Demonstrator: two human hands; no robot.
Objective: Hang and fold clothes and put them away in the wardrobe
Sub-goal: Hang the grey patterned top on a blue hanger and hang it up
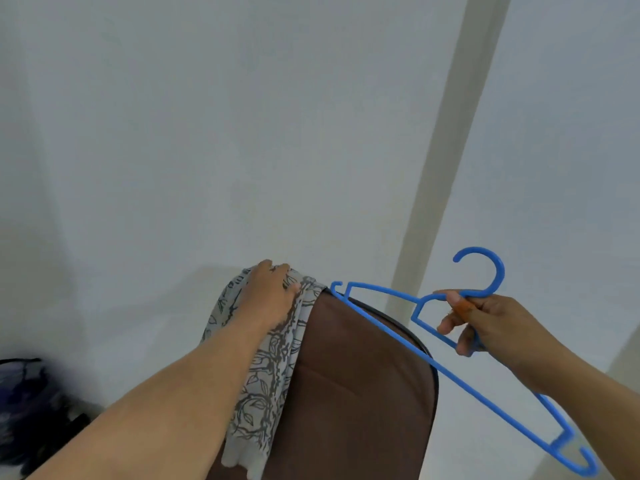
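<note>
Presently I log: left hand (pixel 268 294) resting on patterned cloth (pixel 266 368) draped over brown chair (pixel 356 393), lower centre, fingers hidden; right hand (pixel 485 322) gripping blue hanger (pixel 391 327), lower right. Dark bundle (pixel 31 410), lower left, indistinct.

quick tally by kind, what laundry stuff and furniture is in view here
hangers: 1, blue hanger held by the right hand
garments: 1, leaf-print cloth under the left hand
chairs: 1, brown chair
dark bundle at lower left: 1, kind unclear
total: 4
</note>
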